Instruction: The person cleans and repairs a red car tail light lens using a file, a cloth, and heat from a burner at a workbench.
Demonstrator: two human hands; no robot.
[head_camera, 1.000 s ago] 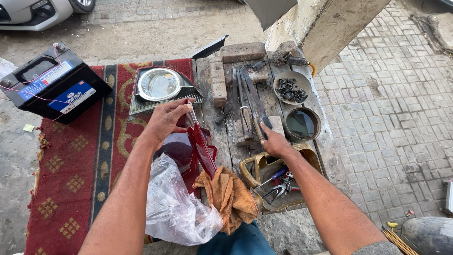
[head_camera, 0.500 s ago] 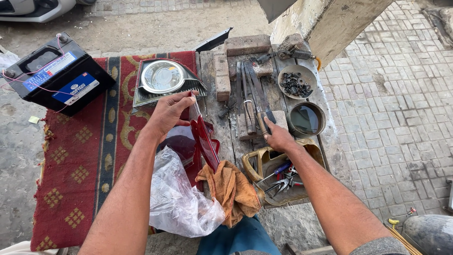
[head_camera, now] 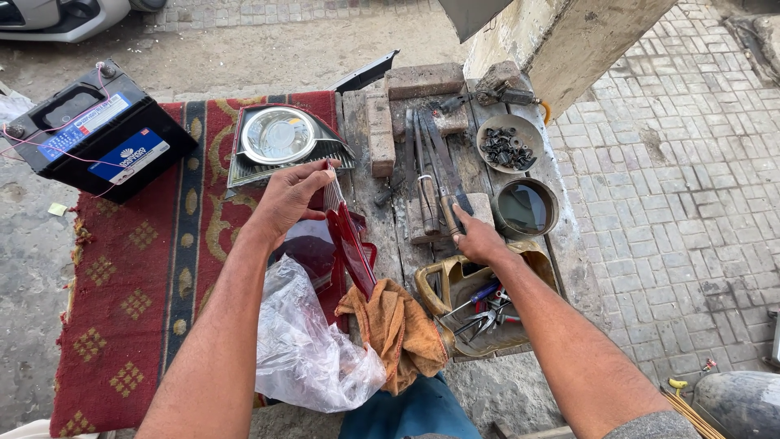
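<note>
My left hand (head_camera: 286,199) grips the top edge of a red tail-light lens (head_camera: 351,249), which stands tilted on edge beside the red patterned rug (head_camera: 130,268). My right hand (head_camera: 478,238) rests on the handle end of a long file (head_camera: 445,175) that lies among several metal tools on a dirty wooden board (head_camera: 400,223). An orange rag (head_camera: 394,325) and a clear plastic bag (head_camera: 305,349) lie just below the lens, near my knee.
A black car battery (head_camera: 97,134) with thin wires sits at the rug's far left. A headlight reflector (head_camera: 280,140) lies above my left hand. A bowl of small dark parts (head_camera: 509,146), a tin of dark liquid (head_camera: 525,207), bricks (head_camera: 422,80) and a cut canister of hand tools (head_camera: 479,309) surround the board.
The view has shifted slightly. My right hand has stayed on the file's handle, and my left hand keeps its hold on the red lens in about the same place.
</note>
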